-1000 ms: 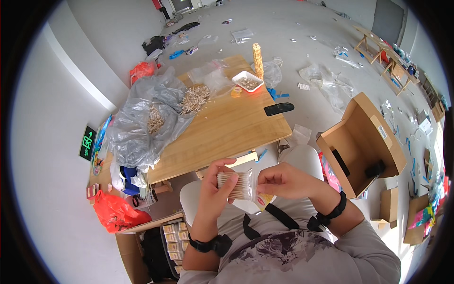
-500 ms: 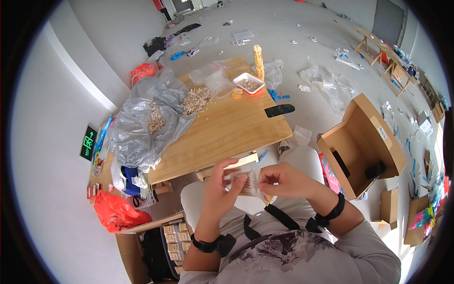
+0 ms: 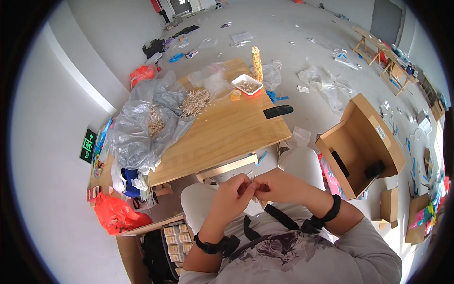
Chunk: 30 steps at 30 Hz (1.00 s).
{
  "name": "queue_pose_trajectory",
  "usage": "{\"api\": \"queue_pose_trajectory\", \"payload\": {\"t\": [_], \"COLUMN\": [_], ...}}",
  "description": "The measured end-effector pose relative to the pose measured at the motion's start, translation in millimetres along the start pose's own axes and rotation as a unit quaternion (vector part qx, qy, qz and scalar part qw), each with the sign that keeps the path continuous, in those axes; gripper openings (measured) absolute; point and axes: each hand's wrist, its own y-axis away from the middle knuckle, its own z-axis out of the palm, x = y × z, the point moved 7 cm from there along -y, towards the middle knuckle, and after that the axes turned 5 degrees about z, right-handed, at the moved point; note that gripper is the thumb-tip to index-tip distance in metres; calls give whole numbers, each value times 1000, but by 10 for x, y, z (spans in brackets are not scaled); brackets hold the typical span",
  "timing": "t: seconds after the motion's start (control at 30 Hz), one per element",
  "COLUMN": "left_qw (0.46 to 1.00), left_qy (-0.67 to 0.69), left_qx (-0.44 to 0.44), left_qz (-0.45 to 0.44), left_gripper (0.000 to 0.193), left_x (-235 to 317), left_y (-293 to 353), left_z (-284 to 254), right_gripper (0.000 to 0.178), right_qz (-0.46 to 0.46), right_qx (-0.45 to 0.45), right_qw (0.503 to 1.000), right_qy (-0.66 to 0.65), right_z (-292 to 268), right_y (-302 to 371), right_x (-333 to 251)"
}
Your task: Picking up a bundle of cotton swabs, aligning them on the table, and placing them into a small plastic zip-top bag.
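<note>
Both of my hands are together above my lap, close to the table's front edge. My left hand is closed, thumb and fingertips pinching the top of a small clear packet of cotton swabs. Against it, my right hand is pinching the same packet, knuckles up. Most of the packet is hidden behind my fingers. On the wooden table lie a loose pile of cotton swabs and a large grey plastic bag with more swabs on it. A white tray holds further swabs.
A tall yellowish stack stands by the tray, and a flat black object overhangs the table's right edge. Open cardboard boxes sit to my right. At lower left are a red plastic bag and a box of small packs.
My hands have come together. The left hand has turned from holding the packet face up to pinching its edge, and my fingers now cover most of it.
</note>
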Motion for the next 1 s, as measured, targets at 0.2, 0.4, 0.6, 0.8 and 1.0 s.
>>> {"api": "queue_pose_trajectory", "payload": {"t": [0.2,0.4,0.6,0.8,1.0], "left_qw": [996,989,984,985,987], "left_qy": [48,109,159,156,154], "left_qx": [-67,-94,-82,-60,-31], "left_qz": [-29,-30,-25,-36,-41], "left_gripper": [15,14,14,15,13], "left_x": [-208,-317,-362,-313,-345], "left_y": [13,11,12,12,29], "left_z": [94,164,197,152,111], "right_gripper": [17,16,18,18,18], "right_qz": [15,18,20,34,37], "right_qx": [-24,-36,-22,-29,-45], "right_qw": [1000,999,999,998,998], "right_qy": [-2,-2,-30,-34,-29], "right_z": [11,-26,-38,-69,-76], "right_y": [4,9,-5,0,6], "right_x": [52,73,183,165,87]}}
